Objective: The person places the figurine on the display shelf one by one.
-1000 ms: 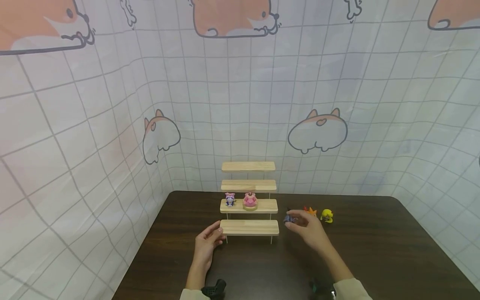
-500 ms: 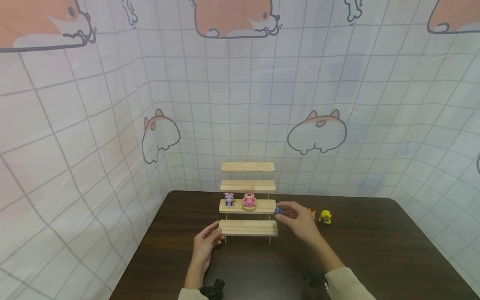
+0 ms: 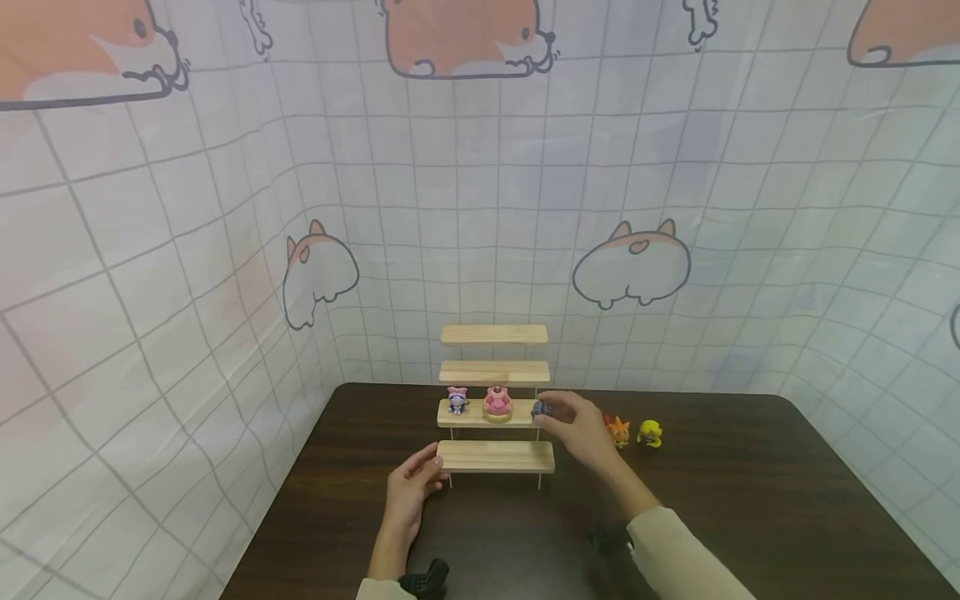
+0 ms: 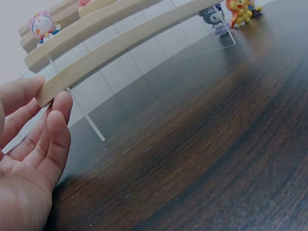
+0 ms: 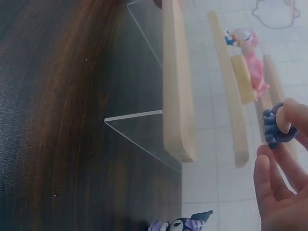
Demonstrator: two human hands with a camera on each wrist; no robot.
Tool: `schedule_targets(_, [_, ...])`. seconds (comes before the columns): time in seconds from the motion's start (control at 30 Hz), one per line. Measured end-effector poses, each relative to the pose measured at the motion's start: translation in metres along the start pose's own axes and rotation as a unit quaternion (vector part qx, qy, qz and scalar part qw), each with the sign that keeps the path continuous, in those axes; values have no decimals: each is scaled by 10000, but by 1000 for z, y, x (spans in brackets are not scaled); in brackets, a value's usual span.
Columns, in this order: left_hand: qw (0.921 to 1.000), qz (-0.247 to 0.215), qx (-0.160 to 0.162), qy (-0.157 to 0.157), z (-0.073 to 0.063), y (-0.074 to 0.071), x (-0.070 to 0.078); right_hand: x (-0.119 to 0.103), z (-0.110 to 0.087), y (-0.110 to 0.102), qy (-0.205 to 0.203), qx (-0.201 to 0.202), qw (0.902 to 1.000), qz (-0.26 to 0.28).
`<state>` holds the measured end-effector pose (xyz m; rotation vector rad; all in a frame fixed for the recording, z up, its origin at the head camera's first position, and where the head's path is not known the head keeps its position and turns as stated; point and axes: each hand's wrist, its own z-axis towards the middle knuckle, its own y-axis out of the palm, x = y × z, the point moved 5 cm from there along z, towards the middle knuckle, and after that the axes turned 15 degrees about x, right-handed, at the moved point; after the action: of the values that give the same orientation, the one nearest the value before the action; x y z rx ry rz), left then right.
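Observation:
A wooden four-step display stand [image 3: 496,456] is gripped at the left end of its lowest step by my left hand [image 3: 408,492]; in the left wrist view the thumb [image 4: 24,91] lies on top with fingers below. My right hand [image 3: 581,429] pinches a small dark-blue figurine [image 5: 279,126] between thumb and fingers, at the right end of the second step up. On that same step sit a pink-and-purple figurine [image 3: 457,400] at the left and a pink figurine on a round tan base [image 3: 497,404] in the middle.
Right of the stand, an orange figurine [image 3: 619,432] and a yellow one [image 3: 650,433] stand on the dark wood table [image 3: 735,500]. A black-and-purple figurine [image 4: 215,19] is near them, hidden by my right hand in the head view. A patterned curtain [image 3: 495,167] closes off the back.
My right hand has carried the dark-blue figurine leftward from beside the stand to the second step's right end. The orange figurine has come into fuller view. My left hand keeps its grip.

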<state>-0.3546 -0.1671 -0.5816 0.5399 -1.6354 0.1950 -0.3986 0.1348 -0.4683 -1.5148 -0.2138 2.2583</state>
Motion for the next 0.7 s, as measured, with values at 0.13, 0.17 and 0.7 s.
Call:
schedule_targets(0.13, [10000, 15, 14, -1, 0, 0, 0, 5, 6, 5, 109, 18, 9998, -190])
schedule_targets(0.17, [10000, 14, 13, -3, -1, 0, 0, 6, 7, 6, 136, 22, 9997, -206])
schedule_targets(0.7, [10000, 32, -20, 20, 0, -1, 0, 12, 17, 15, 204, -131, 9992, -319])
